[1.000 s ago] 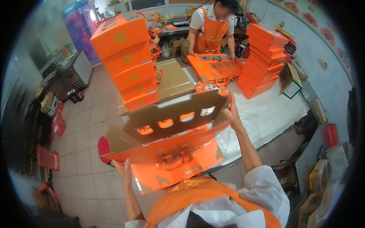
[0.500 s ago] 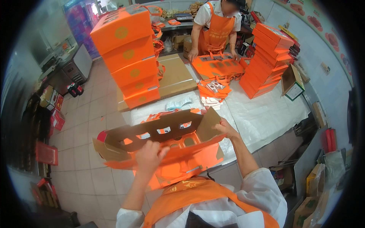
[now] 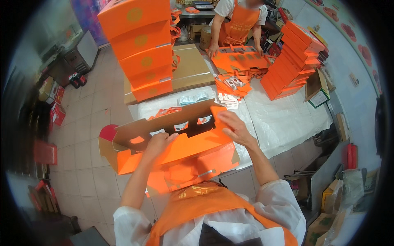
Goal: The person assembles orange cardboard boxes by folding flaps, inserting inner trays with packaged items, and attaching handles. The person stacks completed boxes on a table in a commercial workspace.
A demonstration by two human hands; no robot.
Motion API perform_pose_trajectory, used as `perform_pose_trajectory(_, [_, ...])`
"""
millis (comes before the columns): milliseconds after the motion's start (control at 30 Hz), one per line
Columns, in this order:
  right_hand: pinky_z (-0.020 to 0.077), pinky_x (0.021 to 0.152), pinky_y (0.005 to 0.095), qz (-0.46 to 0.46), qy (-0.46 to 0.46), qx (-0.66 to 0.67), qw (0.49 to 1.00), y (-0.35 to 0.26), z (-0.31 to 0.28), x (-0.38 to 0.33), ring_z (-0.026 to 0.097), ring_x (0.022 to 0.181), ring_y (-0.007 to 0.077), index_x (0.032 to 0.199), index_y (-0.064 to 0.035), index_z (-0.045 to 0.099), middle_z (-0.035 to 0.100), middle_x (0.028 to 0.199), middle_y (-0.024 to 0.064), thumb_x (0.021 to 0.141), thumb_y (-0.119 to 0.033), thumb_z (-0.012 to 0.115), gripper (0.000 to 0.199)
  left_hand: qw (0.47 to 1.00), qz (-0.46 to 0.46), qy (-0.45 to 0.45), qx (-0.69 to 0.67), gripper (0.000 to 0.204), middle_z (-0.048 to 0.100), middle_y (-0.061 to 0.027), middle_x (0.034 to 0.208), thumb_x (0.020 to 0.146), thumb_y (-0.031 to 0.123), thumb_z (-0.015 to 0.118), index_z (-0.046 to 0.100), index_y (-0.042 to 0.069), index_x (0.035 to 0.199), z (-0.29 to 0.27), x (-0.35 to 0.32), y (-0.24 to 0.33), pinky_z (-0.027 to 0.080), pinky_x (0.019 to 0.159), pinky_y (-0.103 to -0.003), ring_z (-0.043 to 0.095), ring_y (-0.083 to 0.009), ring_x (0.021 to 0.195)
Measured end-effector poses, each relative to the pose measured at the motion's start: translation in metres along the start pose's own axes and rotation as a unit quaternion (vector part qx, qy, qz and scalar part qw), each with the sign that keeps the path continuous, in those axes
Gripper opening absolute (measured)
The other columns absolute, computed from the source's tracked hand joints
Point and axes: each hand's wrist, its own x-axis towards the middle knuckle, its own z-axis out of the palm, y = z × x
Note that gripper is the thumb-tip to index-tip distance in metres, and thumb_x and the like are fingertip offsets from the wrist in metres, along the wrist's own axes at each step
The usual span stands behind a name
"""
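I hold a flat orange cardboard box blank (image 3: 180, 149) with a brown inner side and cut-out holes, half folded, above the near edge of the white-covered table (image 3: 283, 119). My left hand (image 3: 158, 143) presses on its middle panel, fingers curled over the fold. My right hand (image 3: 234, 127) grips the box's upper right edge. Another orange blank (image 3: 197, 170) lies under it on the table edge.
A tall stack of orange boxes (image 3: 139, 49) stands at the far left on brown cardboard (image 3: 191, 67). Another stack (image 3: 287, 61) rises at the right. A person in an orange apron (image 3: 240, 24) handles an orange blank (image 3: 242, 59) opposite. Leaflets (image 3: 230, 88) lie mid-table.
The box blank has come down from raised in front of me toward the table. My left hand moved from its lower left edge onto the middle panel.
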Motion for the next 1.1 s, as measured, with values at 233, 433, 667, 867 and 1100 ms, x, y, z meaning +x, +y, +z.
perform_pose_trajectory(233, [0.0323, 0.099, 0.0381, 0.008, -0.202, -0.150, 0.968, -0.001, 0.005, 0.013, 0.047, 0.110, 0.0250, 0.106, -0.0038, 0.060, 0.057, 0.112, 0.0086, 0.088, -0.021, 0.052, 0.026, 0.997, 0.018, 0.036, 0.059, 0.049, 0.053, -0.0131, 0.063, 0.084, 0.045, 0.055, 0.052, 0.000, 0.067, -0.006, 0.000, 0.009, 0.040, 0.057, -0.038, 0.050, -0.0273, 0.060])
perform_pose_trajectory(433, [0.0292, 0.102, 0.0398, -0.016, -0.205, -0.157, 0.966, 0.000, 0.004, 0.012, 0.048, 0.109, 0.0230, 0.105, -0.0045, 0.061, 0.059, 0.109, 0.0078, 0.088, -0.021, 0.051, 0.025, 0.830, 0.272, 0.473, 0.118, 0.009, 0.062, -0.0070, 0.089, 0.077, 0.011, 0.063, 0.060, 0.005, 0.082, -0.039, -0.064, 0.015, 0.045, 0.069, -0.034, 0.059, -0.0233, 0.078])
perform_pose_trajectory(667, [0.0296, 0.102, 0.0421, -0.035, -0.183, -0.159, 0.970, 0.001, 0.007, 0.012, 0.050, 0.107, 0.0212, 0.102, -0.0051, 0.062, 0.060, 0.106, 0.0059, 0.087, -0.019, 0.053, 0.022, 0.838, -0.075, 0.486, -0.236, 0.025, 0.052, -0.0050, 0.115, 0.090, 0.013, 0.043, 0.049, 0.003, 0.113, -0.124, -0.144, -0.037, 0.036, 0.091, -0.034, 0.047, -0.0190, 0.107])
perform_pose_trajectory(867, [0.0297, 0.102, 0.0421, -0.032, -0.187, -0.163, 0.968, 0.001, 0.006, 0.011, 0.049, 0.109, 0.0206, 0.101, -0.0057, 0.063, 0.061, 0.107, 0.0057, 0.088, -0.020, 0.052, 0.022, 0.933, -0.018, 0.199, -0.298, 0.067, 0.030, -0.0085, 0.138, 0.082, 0.012, 0.059, 0.021, 0.007, 0.137, -0.095, -0.116, -0.047, 0.029, 0.102, -0.035, 0.033, -0.0204, 0.125])
perform_pose_trajectory(1100, [0.0325, 0.099, 0.0399, -0.029, -0.189, -0.175, 0.966, -0.008, 0.007, 0.014, 0.051, 0.106, 0.0209, 0.100, -0.0060, 0.064, 0.061, 0.104, 0.0048, 0.087, -0.019, 0.053, 0.021, 0.981, -0.076, 0.175, -0.012, 0.092, 0.027, -0.0152, 0.141, 0.069, 0.011, 0.071, 0.012, 0.008, 0.140, -0.086, -0.102, -0.062, 0.028, 0.104, -0.038, 0.031, -0.0288, 0.129])
